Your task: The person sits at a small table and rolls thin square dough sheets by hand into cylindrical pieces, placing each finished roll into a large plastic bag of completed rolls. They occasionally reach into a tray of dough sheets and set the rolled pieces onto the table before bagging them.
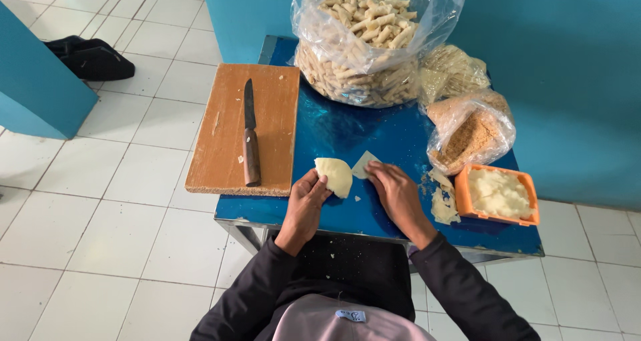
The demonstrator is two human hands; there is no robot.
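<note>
On the blue table (347, 130), near its front edge, the person's 2 hands are working a thin pale wrapper sheet (337, 174) that is lying flat on the surface. The left hand (306, 204) is touching the sheet's left, folded-over rounded part, its fingers (319, 182) curled lightly against that edge, pinching or pressing it; which of the 2 cannot be told. The right hand (399, 195) is lying palm down just beside it, its fingers (375, 169) narrow and flat, pressing the sheet's right pointed corner onto the table. To the left, a wooden cutting board (270, 124) is overhanging the table's side, and a knife (250, 137) with a brown handle is lying lengthwise on it, well apart from the hands. At the back, a large clear plastic bag (364, 54) is standing full of pale rolled sticks. Beside it on the right, a smaller bag of breadcrumbs (471, 134) is sagging open. Near the right hand, an orange tub (497, 194) is holding white mash, with a few loose wrapper pieces (442, 201) lying between tub and hand.
</note>
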